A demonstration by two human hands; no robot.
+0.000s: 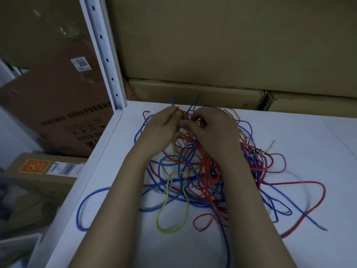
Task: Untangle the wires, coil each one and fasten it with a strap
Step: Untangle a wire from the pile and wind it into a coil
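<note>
A tangle of wires [195,171] in red, blue, yellow-green and purple lies spread over the white shelf [318,144]. Both hands are raised over its far part, close together. My left hand [160,128] pinches a red wire [178,110] at its fingertips. My right hand [214,128] has its fingers curled round strands of the same bunch, with red wires running down from under it. A blue wire end [172,99] and a dark wire end [197,99] stick up behind the hands. No strap is in view.
Cardboard boxes [193,93] stand along the back of the shelf. A white perforated upright [108,60] rises at the shelf's left corner. More boxes [58,113] sit beyond the left edge. A blue loop [83,209] hangs past the shelf's left edge.
</note>
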